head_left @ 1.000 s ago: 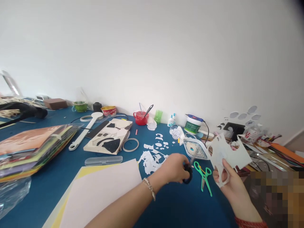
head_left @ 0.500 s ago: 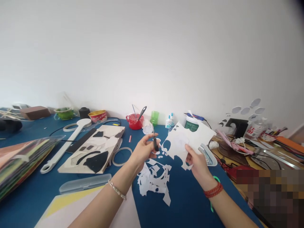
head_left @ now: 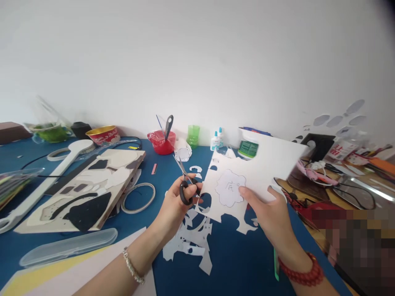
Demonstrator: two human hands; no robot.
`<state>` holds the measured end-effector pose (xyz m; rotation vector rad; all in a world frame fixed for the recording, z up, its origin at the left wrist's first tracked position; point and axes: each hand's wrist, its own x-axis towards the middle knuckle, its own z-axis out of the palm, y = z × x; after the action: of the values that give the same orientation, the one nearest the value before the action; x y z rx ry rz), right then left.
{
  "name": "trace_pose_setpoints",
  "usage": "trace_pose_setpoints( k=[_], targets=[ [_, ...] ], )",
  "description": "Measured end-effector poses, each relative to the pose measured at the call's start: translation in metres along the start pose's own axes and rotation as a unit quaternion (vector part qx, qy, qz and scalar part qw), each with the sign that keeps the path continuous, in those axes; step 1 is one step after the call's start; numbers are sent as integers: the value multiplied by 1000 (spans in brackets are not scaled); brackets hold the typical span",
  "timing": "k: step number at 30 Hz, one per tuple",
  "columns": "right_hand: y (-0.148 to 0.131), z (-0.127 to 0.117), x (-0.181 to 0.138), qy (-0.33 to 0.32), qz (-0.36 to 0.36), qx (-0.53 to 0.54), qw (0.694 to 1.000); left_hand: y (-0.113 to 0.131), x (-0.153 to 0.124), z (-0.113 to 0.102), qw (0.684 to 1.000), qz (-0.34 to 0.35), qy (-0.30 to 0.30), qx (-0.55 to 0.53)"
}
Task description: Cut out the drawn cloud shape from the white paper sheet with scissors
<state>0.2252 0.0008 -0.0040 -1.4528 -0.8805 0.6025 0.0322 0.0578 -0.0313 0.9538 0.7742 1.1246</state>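
Observation:
My left hand (head_left: pixel 180 195) is closed round the black handles of a pair of scissors (head_left: pixel 186 191), whose blades point up and away from me, slightly apart. In my right hand (head_left: pixel 271 209) is a large sheet of white paper (head_left: pixel 277 164) with curved pieces cut out of its edges. A wavy outlined shape (head_left: pixel 231 188) with a mark inside lies under my right thumb on the sheet. The sheet's left corner comes close to the left fingers; I cannot tell if they touch. Below lies a heap of white paper scraps (head_left: pixel 191 240) on the blue table.
At left are a board with black and cream cutouts (head_left: pixel 83 185), a tape roll (head_left: pixel 138 198) and a clear plastic case (head_left: pixel 69 246). A red bowl (head_left: pixel 163 144), glue bottles (head_left: pixel 215 142) and a green-labelled tub (head_left: pixel 247 149) stand by the wall. Cables and tools crowd the right.
The view has shifted nearer and to the right. The sheet is turned more toward me, so its drawn outline shows clearly. The scissors now show their blades and both handle loops.

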Motion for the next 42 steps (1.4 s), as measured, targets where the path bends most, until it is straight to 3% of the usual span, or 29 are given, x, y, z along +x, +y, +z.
trace_pose_setpoints(
  k=[4,9,11,15,18,20,24,29,34,42],
  targets=[
    [-4,-3,-9,-84,-24,-42,995,-2,-2,4,999,-19,-24,7],
    [0,-2,-17,-66,-22,-11,998,-2,-8,10,996,-65,-58,25],
    [5,-3,-13,-89,8,43,995,-2,-10,11,996,-61,-53,27],
    [13,-7,-2,-224,98,215,945,0,-11,13,999,-26,-23,24],
    [12,-7,-3,-304,127,231,915,2,-13,16,1000,-6,-2,29],
    [12,-4,-7,-288,127,183,931,3,-15,17,999,5,5,31],
    [19,3,-12,-193,97,111,970,3,-19,21,999,4,-5,34],
    [26,7,-12,-147,15,77,986,4,-21,22,998,-23,-26,47],
    [25,10,-21,-147,14,70,987,6,-20,20,996,-56,-17,64],
    [10,9,-26,-177,74,154,969,11,-19,16,996,-56,-20,59]
  ],
)
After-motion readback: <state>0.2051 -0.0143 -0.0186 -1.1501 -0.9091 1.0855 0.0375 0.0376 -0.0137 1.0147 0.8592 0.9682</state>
